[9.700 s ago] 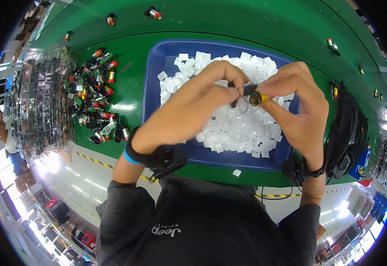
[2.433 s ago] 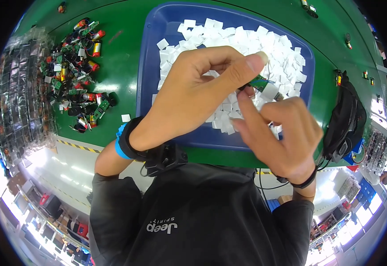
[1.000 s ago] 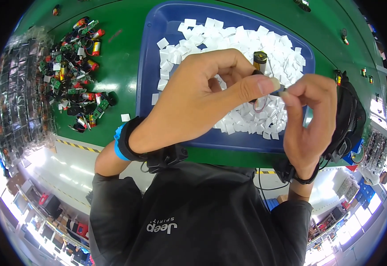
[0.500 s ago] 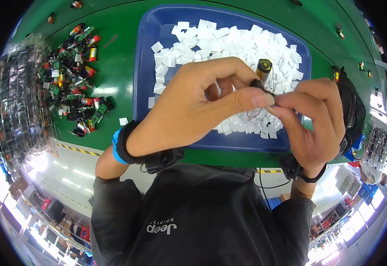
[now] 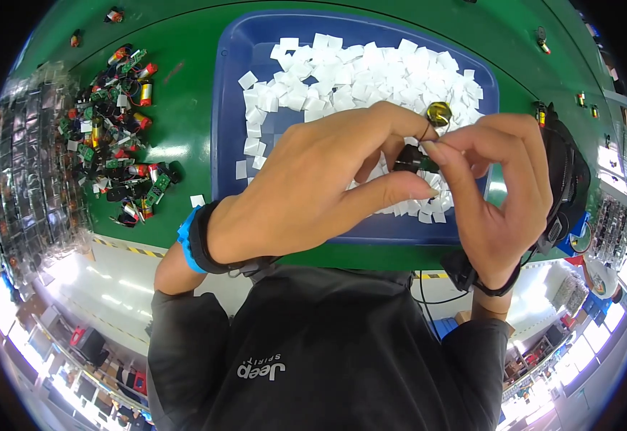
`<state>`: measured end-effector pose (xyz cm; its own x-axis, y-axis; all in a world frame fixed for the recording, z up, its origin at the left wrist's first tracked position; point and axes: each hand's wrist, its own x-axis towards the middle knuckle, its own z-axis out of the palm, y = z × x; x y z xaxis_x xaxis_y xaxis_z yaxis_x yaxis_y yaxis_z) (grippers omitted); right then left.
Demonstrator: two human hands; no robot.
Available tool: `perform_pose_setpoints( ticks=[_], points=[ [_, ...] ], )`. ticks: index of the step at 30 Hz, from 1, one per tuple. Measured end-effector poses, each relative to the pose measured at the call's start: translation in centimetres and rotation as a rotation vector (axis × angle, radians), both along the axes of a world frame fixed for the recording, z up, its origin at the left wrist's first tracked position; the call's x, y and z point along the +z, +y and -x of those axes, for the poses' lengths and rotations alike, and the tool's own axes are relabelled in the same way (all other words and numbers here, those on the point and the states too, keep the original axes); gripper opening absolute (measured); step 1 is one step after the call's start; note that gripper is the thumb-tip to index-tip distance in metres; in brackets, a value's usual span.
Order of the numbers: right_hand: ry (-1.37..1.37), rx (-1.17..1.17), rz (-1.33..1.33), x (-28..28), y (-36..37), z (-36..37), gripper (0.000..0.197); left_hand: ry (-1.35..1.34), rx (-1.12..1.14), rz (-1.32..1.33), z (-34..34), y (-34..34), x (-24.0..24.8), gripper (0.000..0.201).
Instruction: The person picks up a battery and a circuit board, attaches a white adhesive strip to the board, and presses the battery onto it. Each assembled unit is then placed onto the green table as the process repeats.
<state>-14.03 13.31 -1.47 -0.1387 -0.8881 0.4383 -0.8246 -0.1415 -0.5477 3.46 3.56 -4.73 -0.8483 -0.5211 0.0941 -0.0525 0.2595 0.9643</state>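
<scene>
Over a blue tray [image 5: 221, 144], my left hand [image 5: 306, 179] grips a small black round part [image 5: 408, 158] between its thumb and fingers. My right hand [image 5: 504, 187] is closed in a pinch at that part's right edge; what its fingertips hold is too small to make out. Just beyond the fingers, a battery cell [image 5: 439, 113] with a yellowish end shows, a thin dark wire running from it toward my hands. White square pieces [image 5: 371, 75] lie in a loose heap in the tray under both hands.
Left of the tray, a pile of battery-and-circuit-board assemblies [image 5: 116, 136] lies on the green table [image 5: 191, 93]. Clear plastic blister trays [image 5: 22, 172] are stacked at the far left. A black bag-like object [image 5: 570, 169] stands right of my right hand. A few assemblies lie farther off.
The black part has turned and shows more between my hands. The battery has tipped so its end faces up. My right fingertips have shifted up slightly, and my left thumb has moved lower.
</scene>
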Motion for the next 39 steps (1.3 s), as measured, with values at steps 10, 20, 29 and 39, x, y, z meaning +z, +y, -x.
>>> perform_pose_setpoints(
  ticks=[10, 20, 29, 39],
  points=[
    [-0.127, -0.171, -0.103, 0.0, 0.1, -0.3, 0.041, 0.043, 0.030, 0.082, 0.2, 0.0, -0.4, 0.037],
    [-0.018, -0.211, -0.348, 0.6, -0.2, -0.2, 0.044, -0.012, -0.050, -0.031, 0.4, 0.2, -0.3, 0.041],
    [-0.353, -0.061, -0.367, 2.3, 1.0, 2.2, 0.041, 0.060, 0.022, -0.300, 0.2, 0.2, -0.5, 0.040],
    [-0.338, -0.094, -0.390, 0.6, 3.0, 0.9, 0.026, -0.012, -0.004, -0.269, 0.1, -0.2, -0.2, 0.036]
  ],
)
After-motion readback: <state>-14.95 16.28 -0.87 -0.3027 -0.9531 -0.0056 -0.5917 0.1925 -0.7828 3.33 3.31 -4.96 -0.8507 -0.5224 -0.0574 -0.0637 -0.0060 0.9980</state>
